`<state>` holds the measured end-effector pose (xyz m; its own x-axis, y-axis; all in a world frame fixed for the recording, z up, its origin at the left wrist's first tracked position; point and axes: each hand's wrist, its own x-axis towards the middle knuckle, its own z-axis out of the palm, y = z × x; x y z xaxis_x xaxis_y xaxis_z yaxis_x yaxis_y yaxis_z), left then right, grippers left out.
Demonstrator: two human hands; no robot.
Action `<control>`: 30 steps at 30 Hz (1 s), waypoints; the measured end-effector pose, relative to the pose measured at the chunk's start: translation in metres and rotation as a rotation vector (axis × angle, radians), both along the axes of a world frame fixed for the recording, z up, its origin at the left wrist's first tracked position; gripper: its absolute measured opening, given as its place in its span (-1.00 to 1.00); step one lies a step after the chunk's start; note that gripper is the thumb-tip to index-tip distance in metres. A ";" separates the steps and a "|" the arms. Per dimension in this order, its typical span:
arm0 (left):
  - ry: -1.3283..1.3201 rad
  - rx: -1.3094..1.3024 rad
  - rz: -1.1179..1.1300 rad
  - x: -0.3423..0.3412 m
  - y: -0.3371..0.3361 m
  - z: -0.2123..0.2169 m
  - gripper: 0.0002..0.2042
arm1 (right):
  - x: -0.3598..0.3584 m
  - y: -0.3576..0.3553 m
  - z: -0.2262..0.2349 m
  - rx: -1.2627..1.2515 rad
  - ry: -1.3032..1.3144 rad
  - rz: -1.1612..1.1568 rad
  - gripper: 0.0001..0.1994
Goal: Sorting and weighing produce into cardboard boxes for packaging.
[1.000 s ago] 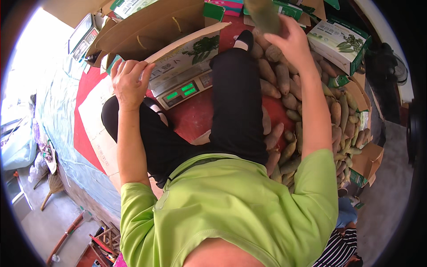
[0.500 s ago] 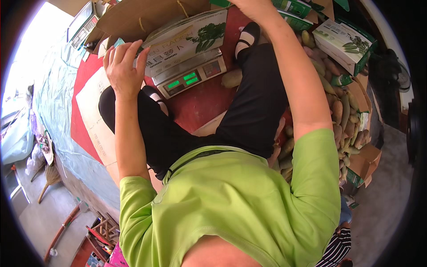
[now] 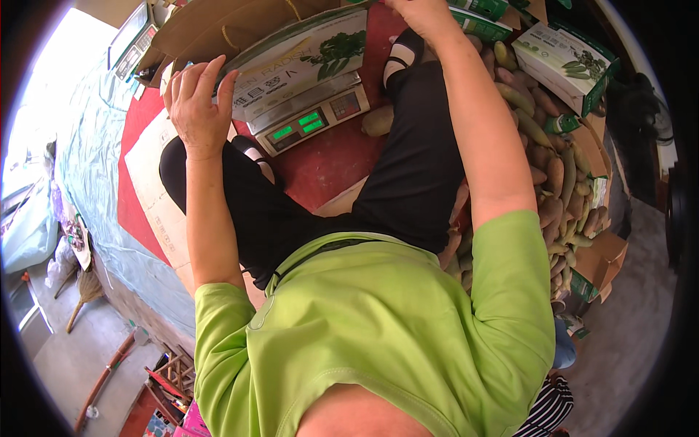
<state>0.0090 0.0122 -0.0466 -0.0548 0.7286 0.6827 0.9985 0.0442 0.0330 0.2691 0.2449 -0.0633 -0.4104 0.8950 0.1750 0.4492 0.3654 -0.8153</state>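
Left hand (image 3: 195,109) is spreading open, fingers fanned and slightly curled, fingertips touching the near left edge of the printed carton (image 3: 302,62) that is lying tilted on top of the weighing scale (image 3: 309,120); it is not gripping anything, just resting against the carton's side; right hand (image 3: 419,13) is reaching up to the top rim of the view, beyond the carton's far right corner; it is cut off by the frame edge, so cannot tell whether it is closed or holding something; the carton is white and green with a leaf picture, sitting between the two hands, covering the scale's platform; the scale's green lit display is facing the person, just below the carton; the scale is standing on a red mat (image 3: 328,164); one loose brown tuber (image 3: 378,120) is lying just beside the scale's right end, touching the black trouser leg (image 3: 419,160); the person is sitting with legs stretched forward in black trousers and dark shoes with white trim, wearing a lime green shirt (image 3: 371,328); a long heap of brown tubers (image 3: 553,175) is running along the right side of the right leg; another white and green box (image 3: 564,62) is standing beyond the heap at upper right; flattened brown cardboard (image 3: 218,29) is lying behind the carton; a pale blue tarp (image 3: 95,182) is covering the ground at left
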 end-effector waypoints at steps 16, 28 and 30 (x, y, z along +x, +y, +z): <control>-0.019 -0.036 -0.010 0.000 0.013 0.009 -0.71 | -0.010 0.016 -0.009 -0.056 0.029 0.072 -0.79; -0.115 -0.107 0.085 0.006 0.016 0.014 -0.82 | -0.032 0.012 0.008 -0.033 0.235 -0.004 -0.83; -0.117 -0.125 0.094 0.003 0.015 0.012 -0.86 | -0.036 0.008 0.018 -0.148 0.277 -0.022 -0.82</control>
<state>0.0121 0.0276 -0.0347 -0.2008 0.7950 0.5725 0.9793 0.1485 0.1372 0.2327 0.2531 -0.0458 -0.3456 0.9271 0.1449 0.2093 0.2267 -0.9512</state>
